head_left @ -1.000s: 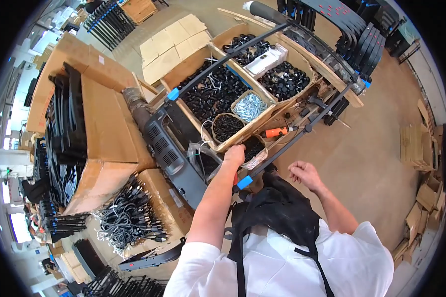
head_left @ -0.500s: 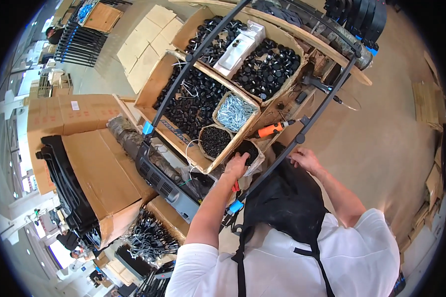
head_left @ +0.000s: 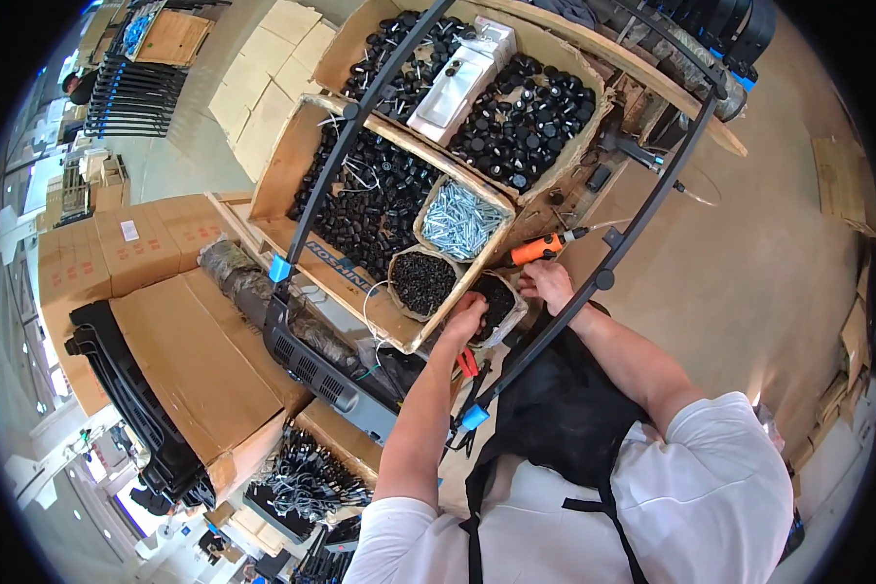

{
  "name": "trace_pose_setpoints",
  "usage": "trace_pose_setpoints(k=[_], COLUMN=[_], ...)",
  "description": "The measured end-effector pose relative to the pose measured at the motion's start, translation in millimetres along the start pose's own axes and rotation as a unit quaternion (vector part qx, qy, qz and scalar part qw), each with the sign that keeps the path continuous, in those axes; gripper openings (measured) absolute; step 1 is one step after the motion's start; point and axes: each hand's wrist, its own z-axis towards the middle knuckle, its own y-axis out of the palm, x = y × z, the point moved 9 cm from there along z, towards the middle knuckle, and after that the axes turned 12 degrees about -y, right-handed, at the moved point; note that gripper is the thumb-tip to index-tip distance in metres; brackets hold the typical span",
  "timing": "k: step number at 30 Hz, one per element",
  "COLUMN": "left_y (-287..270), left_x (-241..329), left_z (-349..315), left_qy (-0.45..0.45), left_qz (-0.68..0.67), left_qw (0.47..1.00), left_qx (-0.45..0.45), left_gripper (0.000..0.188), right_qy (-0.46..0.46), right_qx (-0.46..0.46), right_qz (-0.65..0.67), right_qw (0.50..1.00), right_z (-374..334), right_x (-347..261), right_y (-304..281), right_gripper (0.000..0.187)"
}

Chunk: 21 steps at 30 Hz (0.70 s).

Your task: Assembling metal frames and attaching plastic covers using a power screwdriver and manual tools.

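Container (head_left: 512, 325) of tiny black parts (head_left: 497, 298) is standing between the person's two hands, just beside the near edge of a large divided cardboard box (head_left: 287, 161). The left hand (head_left: 470, 315) is resting at the container's left side, its fingers bunched narrow; whether they are gripping any of the tiny black parts, I cannot tell. The right hand (head_left: 549, 282) is hovering just beside the container's right rim, its fingers bent and close together, and anything they may be pinching is too small to make out. An orange tool (head_left: 537, 249) is lying just beyond the right hand. Inside the divided box, silver screws (head_left: 455, 222) are filling a small lined compartment, small black pieces (head_left: 423, 280) are filling a rounder one in the corner nearest the left hand, and a heap of black knobs (head_left: 370, 200) is spreading across the rest of that side. A long white tray (head_left: 448, 92) is lying in the farther half, with black round-headed pieces (head_left: 526, 127) on either side. A black tubular frame (head_left: 637, 226) with blue-wrapped corners (head_left: 474, 418) is stretching over the box, and the right forearm is crossing its bar.
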Motion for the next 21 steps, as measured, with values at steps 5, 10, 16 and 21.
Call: trace_pose_setpoints(k=[5, 10, 16, 21], left_y=[15, 12, 11, 20], left_x=[-10, -20, -17, -10], left_z=[5, 2, -4, -1], left_qy=[-0.045, -0.061, -0.03, -0.004], left_qz=[-0.166, -0.276, -0.34, -0.299], left_qw=[0.98, 0.944, 0.912, 0.926], left_qx=[-0.104, -0.169, -0.228, -0.23], left_gripper=[0.018, 0.018, 0.018, 0.021], right_qy=[0.03, -0.003, 0.024, 0.041], right_qx=[0.135, 0.206, 0.049, -0.042], right_qz=[-0.035, -0.118, 0.051, 0.175], right_qw=[0.99, 0.971, 0.997, 0.983], right_z=[22, 34, 60, 42], right_x=[8, -7, -30, -44], right_y=[6, 4, -2, -40], right_gripper=[0.029, 0.041, 0.029, 0.025])
